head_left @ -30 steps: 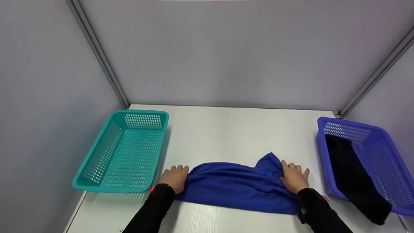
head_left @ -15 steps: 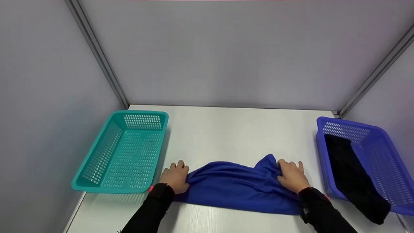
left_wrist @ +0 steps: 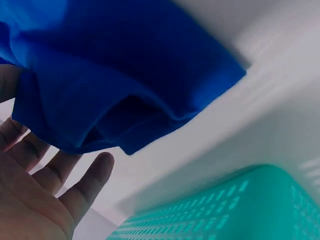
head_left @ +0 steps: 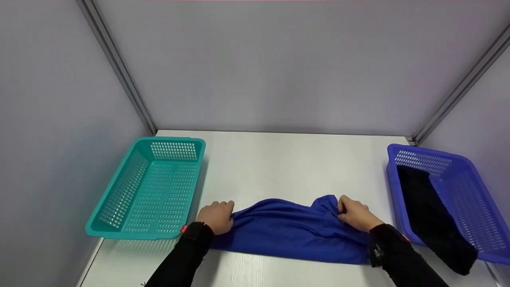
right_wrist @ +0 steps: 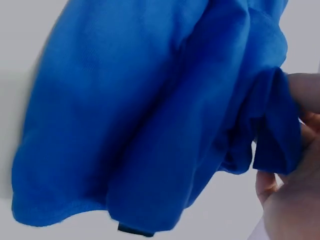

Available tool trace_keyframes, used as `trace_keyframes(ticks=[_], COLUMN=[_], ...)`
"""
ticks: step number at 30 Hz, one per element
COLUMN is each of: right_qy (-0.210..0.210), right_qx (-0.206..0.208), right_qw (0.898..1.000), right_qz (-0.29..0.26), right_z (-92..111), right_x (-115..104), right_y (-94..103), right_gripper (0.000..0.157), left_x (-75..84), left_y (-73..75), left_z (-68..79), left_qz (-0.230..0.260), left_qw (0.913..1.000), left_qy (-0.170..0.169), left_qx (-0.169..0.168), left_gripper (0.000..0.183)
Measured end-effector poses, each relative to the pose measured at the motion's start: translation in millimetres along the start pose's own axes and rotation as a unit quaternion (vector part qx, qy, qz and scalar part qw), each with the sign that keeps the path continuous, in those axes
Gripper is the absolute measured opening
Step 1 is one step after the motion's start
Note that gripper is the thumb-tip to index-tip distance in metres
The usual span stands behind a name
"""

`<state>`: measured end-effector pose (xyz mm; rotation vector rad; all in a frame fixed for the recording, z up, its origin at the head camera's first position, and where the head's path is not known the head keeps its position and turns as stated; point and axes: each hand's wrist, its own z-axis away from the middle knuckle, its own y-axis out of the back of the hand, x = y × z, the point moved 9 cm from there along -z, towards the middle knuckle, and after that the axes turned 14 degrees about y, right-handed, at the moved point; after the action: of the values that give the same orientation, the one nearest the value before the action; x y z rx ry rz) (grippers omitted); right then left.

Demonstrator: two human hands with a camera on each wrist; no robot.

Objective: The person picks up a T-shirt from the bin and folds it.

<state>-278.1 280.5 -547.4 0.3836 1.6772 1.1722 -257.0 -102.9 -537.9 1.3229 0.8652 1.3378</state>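
Observation:
A blue folded garment (head_left: pixel 291 235) stretches across the table's front, wrinkled along its far side and bunched at its far right corner. My left hand (head_left: pixel 217 217) holds its left end. In the left wrist view the thumb lies against the fabric (left_wrist: pixel 125 65), while the fingers (left_wrist: pixel 90 185) are spread beneath its edge. At the bunched corner my right hand (head_left: pixel 356 214) pinches the cloth. The right wrist view shows a fold of the garment (right_wrist: pixel 150 115) between thumb and curled fingers, and a small dark tab at the lower hem.
A green plastic basket (head_left: pixel 195 187) with nothing in it stands at the left, close to the left hand. On the right is a purple basket (head_left: pixel 464 191) holding a black cloth (head_left: pixel 430 215) that hangs over its front rim. Grey panels (head_left: pixel 279 67) enclose the white table (head_left: pixel 263 159).
My right hand has shifted slightly left, its fingers curling in on the garment. The bunched corner has dropped lower. My left hand keeps its place at the left end, its fingers drawn closer together.

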Motion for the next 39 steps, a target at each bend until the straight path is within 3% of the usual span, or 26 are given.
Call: trace_keyframes(ticks=[5,8,10,12,15,17,19,22,27,36,39], right_qy=[-0.011,0.005,0.031,0.069,0.136,0.185,0.225,0.243,0.2,0.141,0.148], right_qx=[-0.003,0.008,0.036,0.085,0.145,0.152,0.132,0.069,-0.024,-0.055,-0.045], right_qw=[0.999,0.997,0.991,0.979,0.953,0.939,0.932,0.939,0.965,0.978,0.974], right_qz=[0.031,0.077,0.124,0.171,0.23,0.248,0.253,0.232,0.165,0.143,0.163], right_z=[-3,-3,-4,-3,-3,-1,1,4,8,10,10], right_x=[-4,-12,-21,-31,-46,-55,-61,-61,-52,-48,-52], right_y=[-0.2,0.2,2.7,7.9,11.9,9.4,3.2,-8.3,-20.8,-22.5,-21.0], right_gripper=[0.046,0.06,0.055,0.041,0.019,0.019,0.023,0.028,0.028,0.033,0.022], left_x=[-1.4,1.5,4.3,6.4,5.9,4.5,3.3,2.5,2.1,2.8,4.0], left_y=[-3.4,0.8,5.1,9.0,13.8,16.6,18.7,19.4,15.2,12.8,13.4], left_z=[0.1,2.7,4.5,5.1,4.7,4.2,3.8,3.2,1.1,0.5,1.1], left_qz=[-0.013,-0.013,-0.012,-0.01,-0.011,-0.009,-0.006,-0.008,-0.021,-0.033,-0.037], left_qw=[0.9996,0.9997,0.9996,0.999,0.9975,0.9962,0.9953,0.995,0.9964,0.9965,0.9969], left_qy=[-0.004,-0.016,-0.026,-0.035,-0.034,-0.03,-0.027,-0.024,-0.018,-0.016,-0.013], left_qx=[-0.024,-0.015,0.003,0.026,0.061,0.082,0.093,0.097,0.08,0.075,0.068], left_gripper=[0.022,0.016,0.012,0.013,0.015,0.017,0.019,0.019,0.016,0.018,0.018])
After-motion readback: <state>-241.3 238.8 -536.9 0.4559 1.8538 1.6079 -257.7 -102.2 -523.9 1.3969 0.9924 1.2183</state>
